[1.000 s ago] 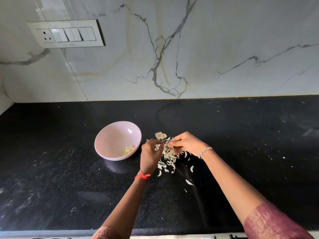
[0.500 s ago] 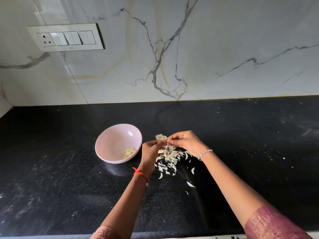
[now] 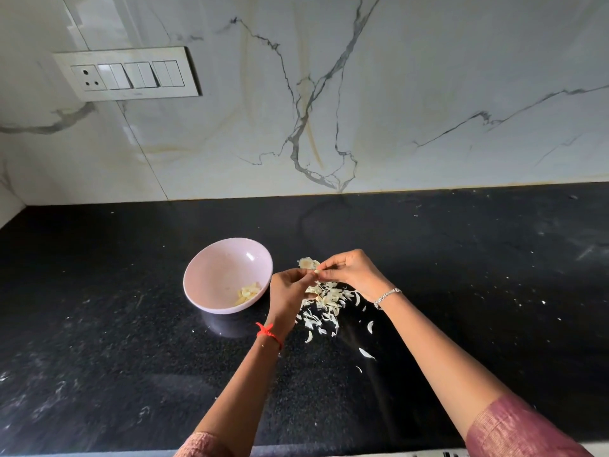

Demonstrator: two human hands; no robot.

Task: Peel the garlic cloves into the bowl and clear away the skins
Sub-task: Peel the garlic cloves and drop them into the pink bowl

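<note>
Head view, items placed by the bowl

- bowl [image 3: 201, 271]: pale pink, round, stood upright on the black countertop [image 3: 125, 331]; peeled cloves [image 3: 247, 293] lay in a small heap at its bottom, on the side nearest the hands
- garlic clove [image 3: 317, 271]: held in the air just right of the bowl's rim, between both hands, above the skins
- left hand [image 3: 286, 291]: just right of the bowl, fingers curled, fingertips pinching the garlic clove; red thread [image 3: 268, 333] tied at the wrist
- right hand [image 3: 352, 275]: further right of the bowl, thumb and forefinger nipped narrowly on the same garlic clove; silver bracelet [image 3: 387, 295] at the wrist
- garlic piece [image 3: 307, 262]: pale, partly hidden behind the fingers, right of the bowl toward the wall; whether it was held or lay on the countertop could not be told
- skins [image 3: 328, 300]: loose white heap on the countertop right of the bowl, under the hands; stray skins [image 3: 366, 353] were scattered nearer the person, well apart from the bowl
- marble wall [image 3: 428, 77]: white with grey veins, rose behind the bowl; switch plate [image 3: 127, 74] was mounted on it, up and left of the bowl
</note>
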